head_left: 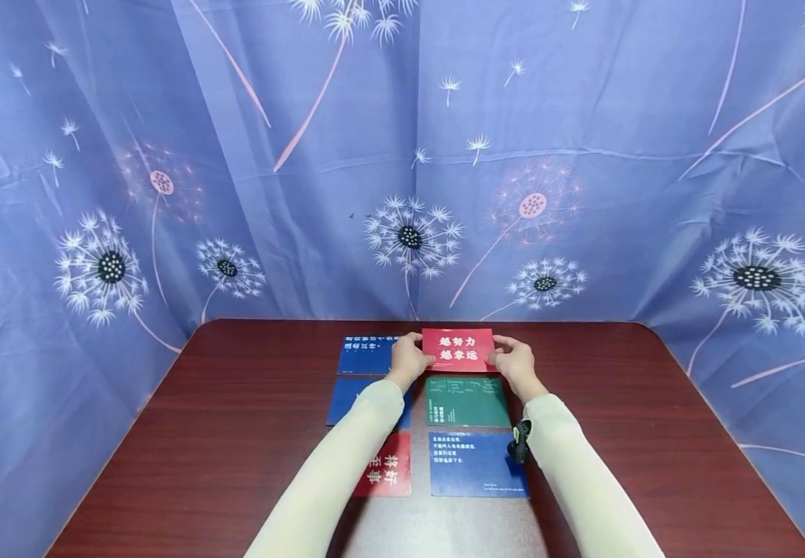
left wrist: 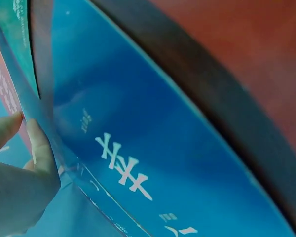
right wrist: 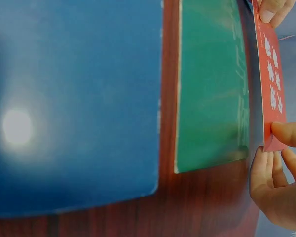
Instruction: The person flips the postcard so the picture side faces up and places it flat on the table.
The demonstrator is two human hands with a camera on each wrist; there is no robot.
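Note:
A red card (head_left: 458, 350) with white characters is held between both hands near the table's far edge, its printed face toward the head camera. My left hand (head_left: 409, 360) pinches its left end between thumb and fingers. At the other end, my right hand (head_left: 516, 366) pinches it with the thumb on the printed face and the fingers behind, as the right wrist view shows. Just in front of the red card lies a green card (head_left: 468, 401). Left of my left hand is a blue card (head_left: 367, 355) with white writing, partly covered by that hand.
Another blue card (head_left: 349, 397) and a second red card (head_left: 395, 465) lie partly hidden under the left sleeve. Nearer on the right is a blue card (head_left: 475, 465), beside the right wrist's black device (head_left: 519, 442). A dandelion-print curtain (head_left: 346, 256) hangs behind the brown table (head_left: 235, 434).

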